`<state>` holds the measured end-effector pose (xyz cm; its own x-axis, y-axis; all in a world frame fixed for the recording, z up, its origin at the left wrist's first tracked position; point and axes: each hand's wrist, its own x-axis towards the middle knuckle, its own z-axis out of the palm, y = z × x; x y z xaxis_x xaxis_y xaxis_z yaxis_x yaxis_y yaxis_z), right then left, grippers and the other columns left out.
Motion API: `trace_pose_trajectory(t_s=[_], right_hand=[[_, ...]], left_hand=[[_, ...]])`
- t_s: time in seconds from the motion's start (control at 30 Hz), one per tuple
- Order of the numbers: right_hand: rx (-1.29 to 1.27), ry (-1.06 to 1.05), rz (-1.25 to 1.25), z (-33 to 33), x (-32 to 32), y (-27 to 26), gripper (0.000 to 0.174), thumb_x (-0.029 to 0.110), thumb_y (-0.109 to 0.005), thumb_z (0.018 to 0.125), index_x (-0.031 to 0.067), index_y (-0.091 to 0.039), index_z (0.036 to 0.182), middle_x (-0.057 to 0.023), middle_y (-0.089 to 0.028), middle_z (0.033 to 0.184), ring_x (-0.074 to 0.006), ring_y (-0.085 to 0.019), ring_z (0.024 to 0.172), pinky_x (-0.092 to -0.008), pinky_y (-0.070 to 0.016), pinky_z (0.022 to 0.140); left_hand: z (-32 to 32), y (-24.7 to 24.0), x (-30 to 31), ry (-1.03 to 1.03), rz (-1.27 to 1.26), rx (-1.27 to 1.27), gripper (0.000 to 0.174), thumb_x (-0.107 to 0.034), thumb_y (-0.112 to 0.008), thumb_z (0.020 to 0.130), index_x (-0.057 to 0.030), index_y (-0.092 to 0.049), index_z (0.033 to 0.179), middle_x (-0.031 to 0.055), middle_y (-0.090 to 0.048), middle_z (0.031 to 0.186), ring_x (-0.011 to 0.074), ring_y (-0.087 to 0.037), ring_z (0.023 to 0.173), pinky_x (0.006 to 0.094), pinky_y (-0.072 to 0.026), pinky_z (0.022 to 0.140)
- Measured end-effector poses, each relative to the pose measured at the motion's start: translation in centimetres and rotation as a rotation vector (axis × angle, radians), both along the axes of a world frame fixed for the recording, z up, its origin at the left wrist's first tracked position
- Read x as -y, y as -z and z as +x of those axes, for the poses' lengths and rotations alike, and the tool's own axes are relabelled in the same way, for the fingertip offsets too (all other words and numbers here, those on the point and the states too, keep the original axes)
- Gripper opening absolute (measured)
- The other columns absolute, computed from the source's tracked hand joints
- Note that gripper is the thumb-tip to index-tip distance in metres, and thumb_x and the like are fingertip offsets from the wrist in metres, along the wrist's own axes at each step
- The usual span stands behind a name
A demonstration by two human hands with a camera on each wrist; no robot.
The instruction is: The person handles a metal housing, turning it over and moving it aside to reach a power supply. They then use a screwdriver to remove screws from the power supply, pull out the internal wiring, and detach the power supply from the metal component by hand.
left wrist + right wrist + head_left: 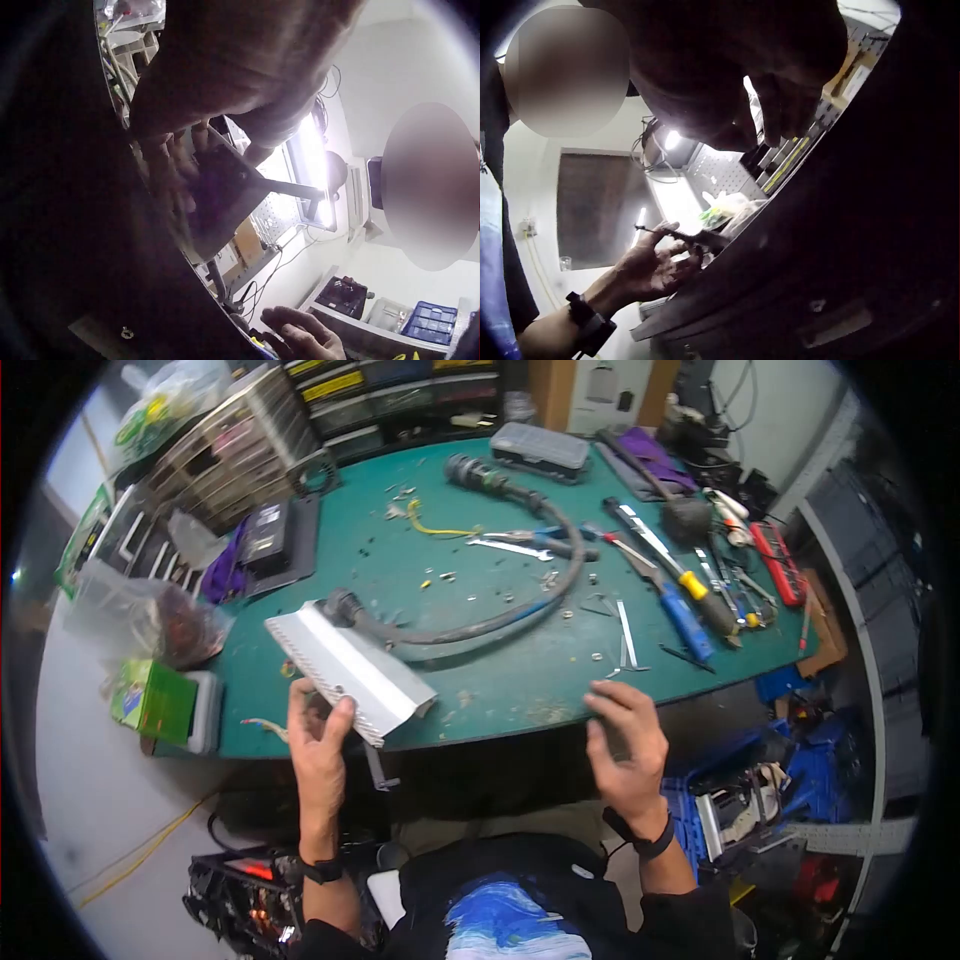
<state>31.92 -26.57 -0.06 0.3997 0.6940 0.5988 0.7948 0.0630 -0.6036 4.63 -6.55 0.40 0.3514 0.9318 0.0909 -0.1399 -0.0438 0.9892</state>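
Note:
My left hand (318,745) grips a white bent sheet-metal panel (350,670) by its near edge, thumb on top. Small notches run along that edge, and a thin grey arm (380,770) sticks out below it. From underneath, the left wrist view shows the panel (225,187) dark against the light, with the fingers behind it. Over the front edge of the green table my right hand (630,745) hovers with thumb and fingers apart, holding nothing. A thick black cable (480,628) with round connectors curves across the table just behind the panel.
Pliers (540,538), a blue-handled tool (685,622), a yellow-and-black-handled tool (708,602) and a red meter (778,565) lie at right. Small screws and hex keys (627,635) are scattered about. A green box (155,700) stands at left, drawers (230,445) behind.

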Motion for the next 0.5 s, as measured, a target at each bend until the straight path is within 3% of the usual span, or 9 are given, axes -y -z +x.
trace_pose_trajectory(t_s=[0.23,0.5], right_hand=[[0.067,0.364,-0.033,7.4,5.3,-0.5,0.027,-0.003,-0.068,0.089,0.0015,-0.07,0.116,-0.0169,-0.07,0.118,-0.0344,-0.066,0.111,-0.0427,-0.0508,0.099],[0.103,0.432,-0.036,11.0,7.3,0.0,0.023,0.003,-0.07,0.091,0.001,-0.07,0.114,-0.0176,-0.07,0.118,-0.0347,-0.065,0.112,-0.043,-0.0495,0.1]], left_hand=[[1.9,-0.5,-1.3,0.006,0.109,0.01,0.029,-0.01,-0.073,0.095,-0.0025,-0.057,0.118,0.0052,-0.061,0.111,0.0125,-0.057,0.102,0.0284,-0.0454,0.094],[2.7,-0.2,-2.1,0.002,0.088,0.046,0.032,-0.011,-0.073,0.095,-0.0027,-0.055,0.121,0.0052,-0.061,0.112,0.0119,-0.059,0.103,0.0285,-0.0491,0.091]])
